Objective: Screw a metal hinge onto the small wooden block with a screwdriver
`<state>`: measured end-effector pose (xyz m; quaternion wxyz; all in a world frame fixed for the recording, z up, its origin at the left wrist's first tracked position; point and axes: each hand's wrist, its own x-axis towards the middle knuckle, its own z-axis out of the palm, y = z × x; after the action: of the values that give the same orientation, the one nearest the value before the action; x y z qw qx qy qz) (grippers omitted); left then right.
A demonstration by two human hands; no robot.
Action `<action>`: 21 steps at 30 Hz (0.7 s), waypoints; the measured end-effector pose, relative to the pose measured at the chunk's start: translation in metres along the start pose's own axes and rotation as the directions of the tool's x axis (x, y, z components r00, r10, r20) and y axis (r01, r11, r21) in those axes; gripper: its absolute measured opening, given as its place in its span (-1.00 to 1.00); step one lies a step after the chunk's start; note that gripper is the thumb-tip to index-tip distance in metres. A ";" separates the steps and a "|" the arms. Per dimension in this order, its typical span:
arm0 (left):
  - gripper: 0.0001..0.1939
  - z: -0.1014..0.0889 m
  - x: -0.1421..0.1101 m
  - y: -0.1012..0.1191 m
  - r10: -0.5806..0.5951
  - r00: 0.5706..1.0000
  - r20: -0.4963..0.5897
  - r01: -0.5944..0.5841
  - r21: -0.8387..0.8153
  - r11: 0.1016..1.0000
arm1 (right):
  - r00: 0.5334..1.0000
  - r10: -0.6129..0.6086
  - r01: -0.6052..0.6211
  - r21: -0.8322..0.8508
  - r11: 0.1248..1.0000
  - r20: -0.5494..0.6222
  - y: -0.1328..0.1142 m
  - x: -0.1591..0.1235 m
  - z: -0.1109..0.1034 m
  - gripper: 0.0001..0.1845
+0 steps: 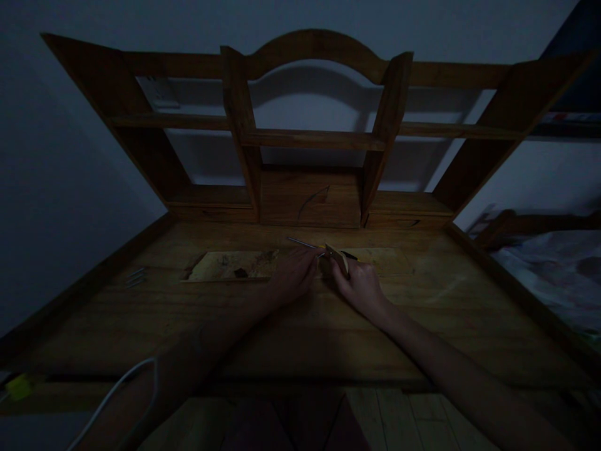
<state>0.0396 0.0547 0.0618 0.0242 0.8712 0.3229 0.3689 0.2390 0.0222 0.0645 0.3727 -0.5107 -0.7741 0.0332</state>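
My right hand (362,285) is closed around a small flat wooden piece (339,260), held tilted above the desk. Close beside it, my left hand (293,274) has its fingers pressed together around something small; a glint of metal shows at its fingertips, but the thing itself is too dark to name. Just behind both hands lies a screwdriver (303,242) with a thin metal shaft, its yellow and black handle partly hidden by the wooden piece. Under and beside the hands runs a pale, worn strip (220,266) on the desktop, with dark stains.
The wooden desk (291,351) carries a shelf unit (312,139) with small drawers along its back. Several small metal pieces (135,278) lie at the left. A white cable (113,394) crosses near my left arm. Bedding (554,269) shows at the right. The light is dim.
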 end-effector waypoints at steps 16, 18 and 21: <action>-0.73 0.000 0.004 -0.003 -0.053 0.998 -0.037 0.054 0.037 0.998 | 0.873 0.382 -0.477 0.695 0.538 0.304 -0.004 0.009 0.011 -0.52; -0.74 0.002 0.003 -0.006 -0.050 0.996 -0.071 0.054 0.052 0.997 | 0.846 0.414 -0.510 0.736 0.446 0.336 -0.002 0.009 0.013 -0.52; -0.74 0.004 0.003 -0.009 -0.068 0.992 -0.105 0.075 0.064 0.995 | 0.816 0.448 -0.532 0.776 0.338 0.365 -0.001 0.010 0.014 -0.52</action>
<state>0.0386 0.0642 0.0582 -0.0091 0.8393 0.3670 0.4010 0.2282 0.0342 0.0600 0.5119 -0.4648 -0.4787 0.5411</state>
